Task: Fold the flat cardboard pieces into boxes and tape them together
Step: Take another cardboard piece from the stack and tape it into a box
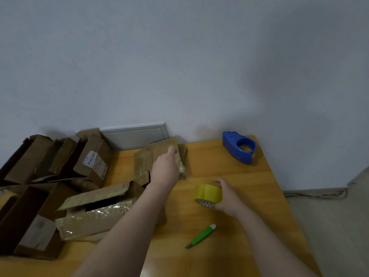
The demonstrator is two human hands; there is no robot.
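At the centre of the frame, near the far edge of the tabletop (249,186), we find a stack of flat cardboard pieces (143,162), not yet folded. The left hand (165,170) lies on that stack, reaching toward its upper edge; whether its grip has closed on a sheet we cannot tell. Right of centre, the right hand (229,196) has its grip wrapped round the roll of yellow tape (208,193), which stands on edge on the tabletop.

Across the left of the frame lie several formed boxes (93,158), some showing glossy tape. One taped box (99,214) at lower left has a flap raised.

We judge the task partway: a batch is made and the stack remains. A green utility knife (201,235) lies at lower centre. A blue tape dispenser (239,146) sits at upper right, with no hand on it.
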